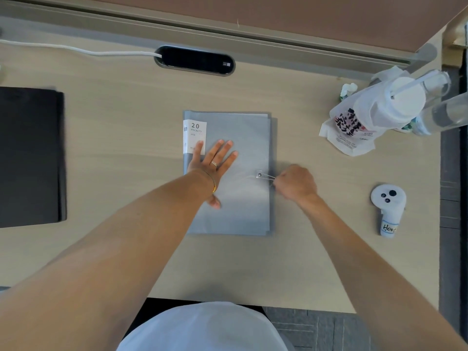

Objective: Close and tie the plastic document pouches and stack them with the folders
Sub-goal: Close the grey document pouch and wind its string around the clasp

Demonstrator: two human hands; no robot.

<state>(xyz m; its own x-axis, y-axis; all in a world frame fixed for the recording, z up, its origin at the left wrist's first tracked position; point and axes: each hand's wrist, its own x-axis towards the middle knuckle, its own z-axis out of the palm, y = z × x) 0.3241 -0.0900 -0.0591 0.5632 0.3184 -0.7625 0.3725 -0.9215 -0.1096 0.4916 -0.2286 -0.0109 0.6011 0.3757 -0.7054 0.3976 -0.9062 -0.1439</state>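
Centrally, left hand (pixel 214 160) flat on pouch (pixel 240 198), right fingers (pixel 278 183) pinching string (pixel 267 176) at right edge.

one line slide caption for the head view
Left hand flattens the grey pouch while right hand pulls its string.

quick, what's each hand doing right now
Left hand: open, pressed flat on the grey pouch.
Right hand: closed, pinching the string at the pouch's button.

Single head view, steeply downward, close above the desk (pixel 126 249).
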